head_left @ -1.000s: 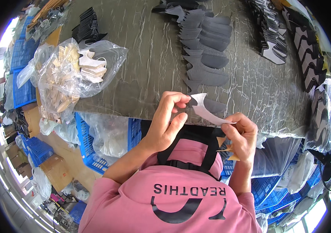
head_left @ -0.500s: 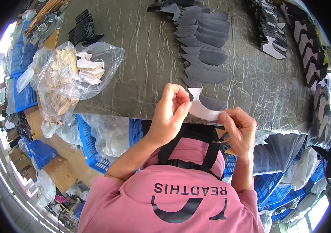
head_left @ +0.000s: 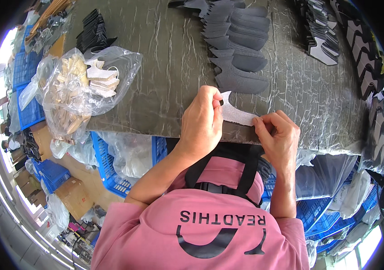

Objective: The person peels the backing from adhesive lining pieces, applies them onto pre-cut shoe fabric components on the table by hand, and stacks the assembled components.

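Observation:
A pale, curved cut piece (head_left: 239,115) with a pointed upper left tip is stretched between my hands near the table's front edge. My left hand (head_left: 203,119) is closed, its thumb and fingers pinching the left end. At the right end, my right hand (head_left: 278,135) pinches the piece between thumb and fingertips. Just beyond it starts a row of overlapping dark grey curved pieces (head_left: 241,81), which runs away from me over the table. Whether a dark piece lies under the pale one cannot be seen.
A clear plastic bag (head_left: 126,67) with pale cut pieces lies at the table's left, a black stack (head_left: 95,33) behind it. More black and white pieces (head_left: 323,50) line the right side. Blue crates (head_left: 106,166) stand below the table edge (head_left: 156,133).
Both hands have moved slightly away from me with the pale piece, closer to the dark row. The dark piece that showed behind the pale one is no longer visible there.

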`<state>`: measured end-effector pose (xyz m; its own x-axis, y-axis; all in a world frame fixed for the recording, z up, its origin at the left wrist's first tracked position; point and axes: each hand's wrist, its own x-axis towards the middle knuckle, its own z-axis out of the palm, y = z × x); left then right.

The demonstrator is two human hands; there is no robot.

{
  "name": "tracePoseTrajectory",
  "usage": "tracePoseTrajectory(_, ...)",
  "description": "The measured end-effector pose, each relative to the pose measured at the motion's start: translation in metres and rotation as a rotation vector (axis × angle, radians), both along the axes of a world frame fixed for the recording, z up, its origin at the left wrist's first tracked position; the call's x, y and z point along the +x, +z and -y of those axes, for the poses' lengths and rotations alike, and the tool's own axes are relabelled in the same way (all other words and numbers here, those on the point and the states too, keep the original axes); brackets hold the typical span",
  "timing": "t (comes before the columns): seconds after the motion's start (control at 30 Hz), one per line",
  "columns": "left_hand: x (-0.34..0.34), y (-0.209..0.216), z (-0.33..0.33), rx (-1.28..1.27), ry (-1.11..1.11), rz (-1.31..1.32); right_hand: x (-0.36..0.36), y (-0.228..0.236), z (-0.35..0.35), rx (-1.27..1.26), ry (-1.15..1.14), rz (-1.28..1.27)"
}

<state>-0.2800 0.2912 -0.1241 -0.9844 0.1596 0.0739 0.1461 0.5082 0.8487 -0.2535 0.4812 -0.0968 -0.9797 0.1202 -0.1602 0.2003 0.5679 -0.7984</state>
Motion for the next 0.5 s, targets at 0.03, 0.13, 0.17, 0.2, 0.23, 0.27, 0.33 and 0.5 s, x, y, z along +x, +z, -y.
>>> tracePoseTrajectory(0.03, -0.0001, 0.0007, 0.0001, -0.005, -0.008, 0.0, 0.0, -0.0004, 0.0, -0.006, 0.001, 0.009)
tracePoseTrajectory(0.13, -0.0003, 0.0013, -0.0014, -0.039, -0.013, -0.009, -0.0001, -0.0005, -0.0003, 0.021, 0.008, 0.009)
tracePoseTrajectory(0.17, -0.0002, 0.0014, -0.0021, -0.067, -0.009, -0.02, 0.0, -0.0004, -0.0001, 0.021, 0.009, 0.012)
tracePoseTrajectory(0.2, -0.0004, 0.0022, -0.0023, -0.067, -0.009, -0.018, 0.0001, -0.0001, 0.0002, 0.021, 0.009, 0.014)
tracePoseTrajectory(0.23, -0.0005, 0.0032, -0.0027, -0.085, -0.013, -0.024, 0.0002, 0.0003, 0.0004, 0.022, 0.009, 0.017)
tracePoseTrajectory(0.27, -0.0006, 0.0036, -0.003, -0.103, -0.018, -0.031, 0.0, 0.0004, 0.0007, 0.022, 0.009, 0.018)
tracePoseTrajectory(0.33, -0.0009, 0.0019, -0.0053, -0.146, -0.015, -0.087, -0.0008, 0.0006, 0.0016, 0.035, 0.023, -0.005)
tracePoseTrajectory(0.5, 0.0034, 0.0015, -0.0069, -0.264, -0.044, -0.19, -0.0041, 0.0052, -0.0002, 0.126, 0.061, -0.008)
